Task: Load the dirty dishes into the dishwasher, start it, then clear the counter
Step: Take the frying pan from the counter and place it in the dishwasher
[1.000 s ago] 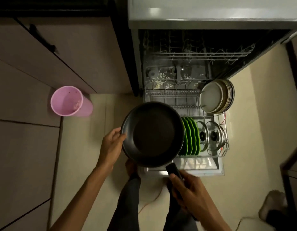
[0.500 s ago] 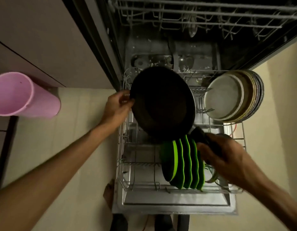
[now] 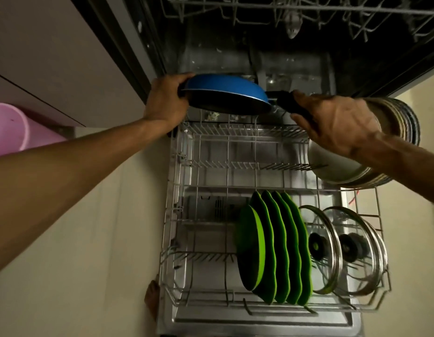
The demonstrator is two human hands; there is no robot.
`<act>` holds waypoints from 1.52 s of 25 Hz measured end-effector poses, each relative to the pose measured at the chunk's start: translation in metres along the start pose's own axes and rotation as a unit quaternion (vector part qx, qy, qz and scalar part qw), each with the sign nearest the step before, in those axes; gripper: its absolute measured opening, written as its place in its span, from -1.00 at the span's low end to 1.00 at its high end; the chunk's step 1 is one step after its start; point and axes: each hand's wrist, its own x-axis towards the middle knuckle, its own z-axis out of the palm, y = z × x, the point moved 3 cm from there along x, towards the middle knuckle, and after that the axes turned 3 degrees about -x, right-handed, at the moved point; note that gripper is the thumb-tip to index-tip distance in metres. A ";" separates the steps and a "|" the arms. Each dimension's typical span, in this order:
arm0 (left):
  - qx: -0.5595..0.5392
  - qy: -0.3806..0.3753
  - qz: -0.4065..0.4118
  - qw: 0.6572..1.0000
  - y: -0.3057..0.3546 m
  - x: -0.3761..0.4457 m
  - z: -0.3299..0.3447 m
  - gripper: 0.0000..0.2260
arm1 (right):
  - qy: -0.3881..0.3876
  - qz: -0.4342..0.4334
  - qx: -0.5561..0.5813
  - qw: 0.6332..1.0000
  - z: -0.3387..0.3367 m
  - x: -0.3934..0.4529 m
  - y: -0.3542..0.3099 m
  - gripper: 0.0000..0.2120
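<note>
The pulled-out white wire lower rack (image 3: 211,164) carries a row of upright green plates (image 3: 276,249), with two glass lids (image 3: 342,249) beside them on the right. A stack of pale round plates (image 3: 371,171) stands at its far right corner.

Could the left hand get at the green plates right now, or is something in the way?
Probably not yet: the left hand grips the frying pan rim. The green plates stand uncovered in the lower rack.

Right hand (image 3: 337,122) covers most of the pan handle (image 3: 282,99) and part of the stacked plates (image 3: 403,122), so the fingers' wrap under the handle is unseen. Upper rack (image 3: 284,10) and pink bin (image 3: 9,127) are cut by the frame edges; the dishwasher's dark interior hides the pan's (image 3: 225,92) far rim. Green plates (image 3: 279,249) are blurred at their edges and overlap, count unclear.
</note>
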 end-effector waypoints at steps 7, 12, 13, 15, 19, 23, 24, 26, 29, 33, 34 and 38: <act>0.050 0.034 -0.006 0.998 -0.033 0.011 0.027 -0.68 | -0.040 0.046 0.056 0.997 0.059 0.050 0.012 -0.64; 0.053 0.033 0.008 0.998 -0.039 0.019 0.047 -0.71 | -0.062 0.094 0.068 0.991 0.089 0.068 0.022 -0.71; 0.061 0.035 0.016 0.997 -0.041 0.021 0.050 -0.71 | -0.060 0.113 0.072 0.989 0.094 0.071 0.023 -0.71; 0.084 0.032 0.039 0.995 -0.045 0.024 0.052 -0.70 | -0.059 0.144 0.061 0.986 0.103 0.077 0.021 -0.70; 0.110 0.041 0.032 0.993 -0.048 0.024 0.055 -0.66 | -0.060 0.163 0.042 0.984 0.122 0.085 0.012 -0.72; 0.112 0.048 0.055 0.991 -0.034 0.023 0.057 -0.67 | -0.064 0.198 0.066 0.976 0.139 0.090 0.011 -0.76; 0.113 0.047 0.065 0.990 -0.028 0.022 0.057 -0.69 | -0.066 0.207 0.075 0.973 0.143 0.091 0.011 -0.76; 0.123 0.042 0.075 0.989 -0.022 0.018 0.059 -0.71 | -0.068 0.217 0.109 0.968 0.154 0.093 0.012 -0.76; 0.124 0.052 0.088 0.987 -0.020 0.015 0.061 -0.67 | -0.088 0.189 0.158 0.965 0.164 0.086 0.004 -0.76; 0.102 0.001 0.019 0.995 -0.021 0.009 0.068 -0.57 | -0.068 0.157 0.227 0.959 0.156 0.053 -0.009 -0.72; 0.110 -0.014 0.006 0.994 -0.020 0.008 0.071 -0.52 | -0.064 0.158 0.231 0.958 0.151 0.043 -0.011 -0.70; 0.109 -0.021 -0.040 0.993 -0.021 -0.006 0.076 -0.31 | -0.059 0.168 0.280 0.943 0.118 0.005 -0.026 -0.58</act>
